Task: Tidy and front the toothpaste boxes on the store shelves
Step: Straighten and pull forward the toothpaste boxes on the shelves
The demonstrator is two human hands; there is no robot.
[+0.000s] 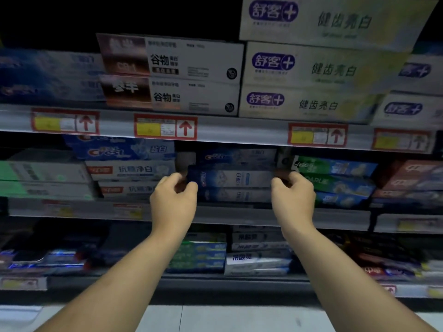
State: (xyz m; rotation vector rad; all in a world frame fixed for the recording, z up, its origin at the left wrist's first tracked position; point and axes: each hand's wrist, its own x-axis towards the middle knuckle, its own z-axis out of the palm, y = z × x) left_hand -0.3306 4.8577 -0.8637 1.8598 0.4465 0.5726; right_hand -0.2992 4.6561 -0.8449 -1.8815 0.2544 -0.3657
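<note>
— Start wide. Where's the work?
— On the middle shelf [239, 214], under the rail with the red price tags [165, 128]. Dead centre sits a stack of blue boxes [236, 195], with white boxes [134, 169] at its 9 o'clock and green boxes [335, 183] at its 3.
— Which one is being handled?
— The blue box [230, 179] in the middle of that stack. Its long axis runs 9 to 3, along the shelf front, with the printed face toward us.
— And the hands?
— The left hand [173, 200] is at the box's 9 o'clock end and the right hand [293, 196] at its 3 o'clock end, about equally near (neither leads).
— Fingers?
— Curled on both sides. The left fingers [167, 182] and thumb pinch the left end; the right fingers [279, 183] wrap the right end. Blur hides how firm the hold is.
— So the next move?
— My guess is a straight pull toward 6, both ends together, so the box comes level with the shelf edge without skewing.
</note>
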